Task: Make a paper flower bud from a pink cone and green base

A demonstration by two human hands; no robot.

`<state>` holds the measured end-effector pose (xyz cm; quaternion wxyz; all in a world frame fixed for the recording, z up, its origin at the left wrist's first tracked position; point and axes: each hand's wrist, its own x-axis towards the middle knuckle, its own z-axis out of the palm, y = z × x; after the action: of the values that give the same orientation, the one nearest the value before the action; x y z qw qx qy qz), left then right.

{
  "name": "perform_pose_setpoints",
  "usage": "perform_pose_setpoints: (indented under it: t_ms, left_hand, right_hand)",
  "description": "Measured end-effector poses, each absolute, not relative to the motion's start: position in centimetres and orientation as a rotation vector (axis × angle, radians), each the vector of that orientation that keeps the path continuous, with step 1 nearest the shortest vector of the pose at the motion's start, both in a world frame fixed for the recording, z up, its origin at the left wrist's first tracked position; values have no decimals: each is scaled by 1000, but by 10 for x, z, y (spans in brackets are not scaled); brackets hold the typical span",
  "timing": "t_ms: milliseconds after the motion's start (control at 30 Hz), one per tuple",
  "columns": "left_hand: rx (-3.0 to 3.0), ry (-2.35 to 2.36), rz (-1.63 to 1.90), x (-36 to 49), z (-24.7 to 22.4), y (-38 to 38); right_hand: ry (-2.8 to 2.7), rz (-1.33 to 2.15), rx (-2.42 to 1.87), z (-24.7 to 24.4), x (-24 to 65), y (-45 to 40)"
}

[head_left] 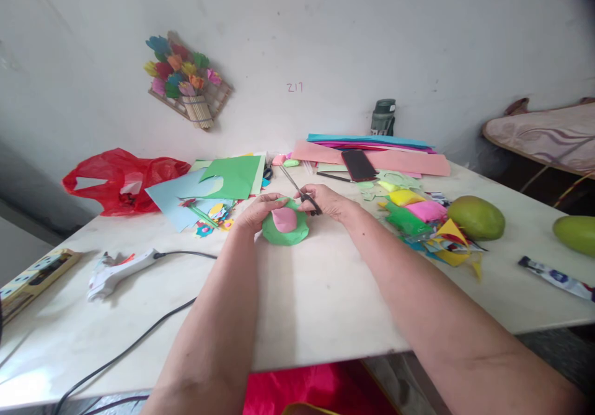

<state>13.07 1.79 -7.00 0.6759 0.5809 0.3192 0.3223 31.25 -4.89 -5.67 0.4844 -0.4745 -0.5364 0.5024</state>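
Note:
Near the middle of the table, my left hand (261, 212) grips the edge of a round green paper piece (290, 236). A pink rounded piece (284, 220) lies on the face of this green paper. My right hand (328, 201) is closed around the dark handles of a pair of scissors (310, 203), whose blades point up and away to the left. The thumb of that hand is at the right edge of the green paper. Whether the pink piece is glued to the paper, I cannot tell.
Left are a glue gun (121, 272) with its black cable, a red plastic bag (123, 179) and green paper sheet (235, 176). Right are a phone (359, 165), colourful clay packets (406, 197), a mango (476, 218) and a tube (555, 277). A bottle (383, 117) stands behind stacked paper.

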Motion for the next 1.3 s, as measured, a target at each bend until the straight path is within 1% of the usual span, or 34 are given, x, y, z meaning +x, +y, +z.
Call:
perform_pose_setpoints:
  t_ms: [167, 267, 367, 433, 633, 867, 1067, 1200, 1300]
  left_hand:
    - [1017, 559, 810, 129, -71, 22]
    - [974, 352, 825, 129, -73, 18]
    - [991, 197, 756, 134, -75, 10]
    - [1010, 201, 731, 141, -75, 6]
    - [992, 331, 854, 161, -74, 2]
    - [956, 501, 1046, 161, -75, 8]
    - [911, 493, 1078, 157, -71, 10]
    - [965, 521, 1201, 159, -70, 15]
    - [1118, 556, 1301, 161, -68, 18]
  right_hand:
    - [-1004, 1029, -1179, -57, 312, -43]
    - [-776, 910, -1164, -56, 312, -38]
    - [-621, 809, -1137, -58, 308, -33]
    - [-599, 763, -1130, -62, 305, -29]
    - [-756, 633, -1136, -78, 298, -21]
    - [-824, 814, -1157, -70, 294, -31]
    - [-698, 834, -1212, -65, 305, -33]
    - [-758, 889, -1173, -65, 313, -35]
    - [-833, 972, -1076, -64, 315, -37]
